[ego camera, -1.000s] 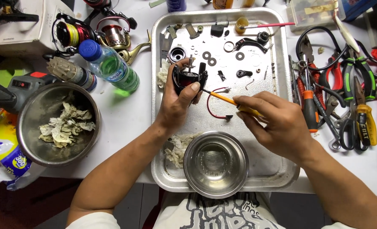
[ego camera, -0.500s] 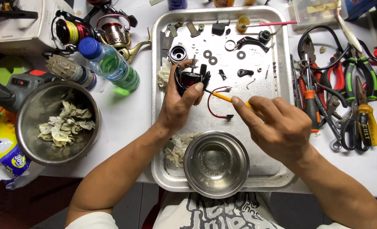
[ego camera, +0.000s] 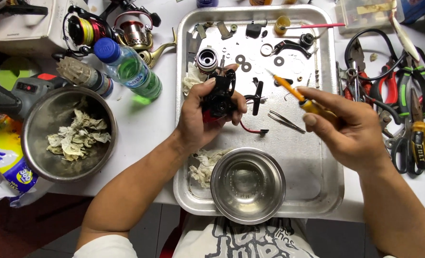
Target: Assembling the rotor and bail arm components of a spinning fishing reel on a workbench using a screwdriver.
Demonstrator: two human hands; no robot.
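Left hand (ego camera: pixel 200 117): clenched around black reel body (ego camera: pixel 218 98), above metal tray (ego camera: pixel 329 157).
Right hand (ego camera: pixel 348 129): pinching yellow screwdriver (ego camera: pixel 296 94).
Screwdriver axis: slanting up-left, tip apart from reel, reel lying left of it.

I see my left hand (ego camera: pixel 200 112) and right hand (ego camera: pixel 351 131) bare, forearms uncovered, short white sleeves (ego camera: pixel 102 246) at the elbows, and a grey-printed white shirt (ego camera: pixel 243 241).
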